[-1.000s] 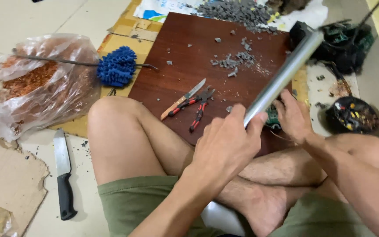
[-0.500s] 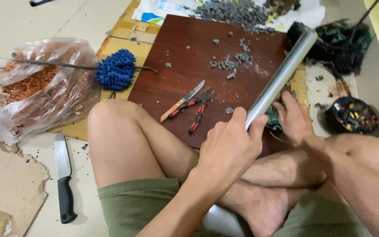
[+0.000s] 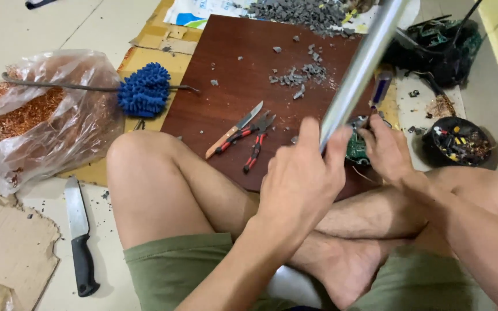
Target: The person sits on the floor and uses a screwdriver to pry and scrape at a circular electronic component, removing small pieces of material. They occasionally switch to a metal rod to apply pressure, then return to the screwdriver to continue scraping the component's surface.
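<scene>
1. Metal pipe, smooth, grey and round, slants up from your lap over the board and runs out of view at the top edge; your left hand has its fingers clamped around the lower part.
2. Your right hand pinches a small green circuit board with its fingers closed on it, just beside the pipe's lower stretch.
3. You sit cross-legged on a pale tiled floor; a dark brown wooden board lies flat before your knees on yellow cardboard.
4. On that board: one pair of red-handled pliers, one small knife with a wooden handle, and scattered grey chips.
5. Left of it lie one fuzzy blue duster head, one clear plastic bag of copper-coloured wire, and one black-handled knife on the floor.
6. Right of it stands one round black bowl of small coloured parts.
</scene>
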